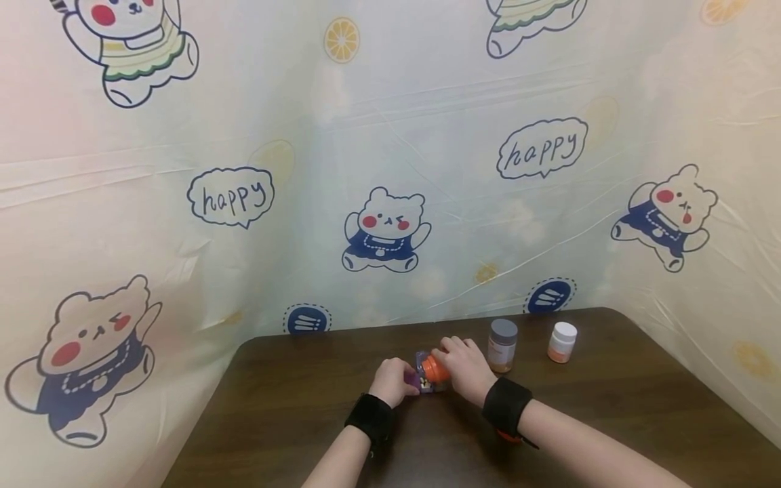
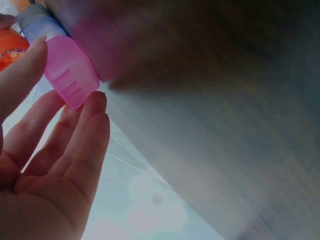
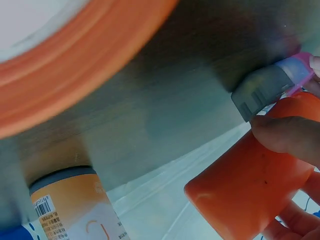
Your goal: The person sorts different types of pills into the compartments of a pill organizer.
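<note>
The left hand has its thumb and fingertips closed lightly on the pink end of a small box, with only a narrow space between them, taken up by the box. Holding just that end probably steadies the box and leaves the rest of it free. The box lies between the two hands, and its grey end reaches out from the left grip towards the right.

The right hand is wrapped round an orange bottle, thumb along one side and fingers on the other, opened only as far as the bottle's width. The bottle is tipped so that its ridged end points at the left hand, just over the box; that tilt seems meant to bring this end close to the box. Whether the bottle is open, I cannot tell.

Beyond the right grip, off to its right, stand a grey-lidded jar, the nearer, and a white-lidded jar, further out. Both are upright and apart, perhaps set aside to leave the hands room. By the right wrist is an orange-rimmed thing, too cut off to name.

Counted: one box, one orange bottle, two jars, one orange-rimmed thing.
</note>
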Available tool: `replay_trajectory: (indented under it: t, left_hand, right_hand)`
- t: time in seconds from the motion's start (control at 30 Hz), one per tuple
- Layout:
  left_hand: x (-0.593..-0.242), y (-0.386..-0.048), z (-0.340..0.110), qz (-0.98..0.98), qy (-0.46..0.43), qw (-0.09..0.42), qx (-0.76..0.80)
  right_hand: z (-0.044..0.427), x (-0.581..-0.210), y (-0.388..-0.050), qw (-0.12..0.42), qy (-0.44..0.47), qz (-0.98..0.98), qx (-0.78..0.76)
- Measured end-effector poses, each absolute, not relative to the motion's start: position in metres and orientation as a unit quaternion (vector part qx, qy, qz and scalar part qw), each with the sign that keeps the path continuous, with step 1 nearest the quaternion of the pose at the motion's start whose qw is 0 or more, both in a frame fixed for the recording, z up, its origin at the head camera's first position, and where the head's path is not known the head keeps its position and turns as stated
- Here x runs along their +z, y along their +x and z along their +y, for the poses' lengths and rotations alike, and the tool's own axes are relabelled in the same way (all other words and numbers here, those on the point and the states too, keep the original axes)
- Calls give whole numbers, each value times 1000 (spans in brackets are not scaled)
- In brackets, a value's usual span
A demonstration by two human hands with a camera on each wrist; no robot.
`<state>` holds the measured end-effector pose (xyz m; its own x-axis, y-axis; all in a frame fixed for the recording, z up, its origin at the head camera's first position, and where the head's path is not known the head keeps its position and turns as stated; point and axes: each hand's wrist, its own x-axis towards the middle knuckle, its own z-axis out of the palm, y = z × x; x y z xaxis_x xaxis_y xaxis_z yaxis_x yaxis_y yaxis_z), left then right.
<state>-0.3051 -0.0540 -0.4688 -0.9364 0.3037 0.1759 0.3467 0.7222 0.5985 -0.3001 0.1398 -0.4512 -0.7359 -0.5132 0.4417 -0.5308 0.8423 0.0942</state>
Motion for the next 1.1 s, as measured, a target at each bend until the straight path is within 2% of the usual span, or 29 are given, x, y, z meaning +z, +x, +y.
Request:
replay_trajectory:
  t: [0.33,0.57,0.8,1.1]
  left_hand:
    - [-467,-306,-54,-928,-177,34,-326]
    - [-470,-307,-54,-927,-181,33,-328]
    - [-471,-309,-54,-927,-179,15,-328]
    - [-472,-312,-53,-927,-165,-12,-335]
  right_hand:
    - [146,-446,-304,183,224,-947,139]
    - [151,-441,-302,117,172,-942,265]
    - [153,-432,-294,93,127,-912,379]
    - [152,-424,-275,46,114,-867,482]
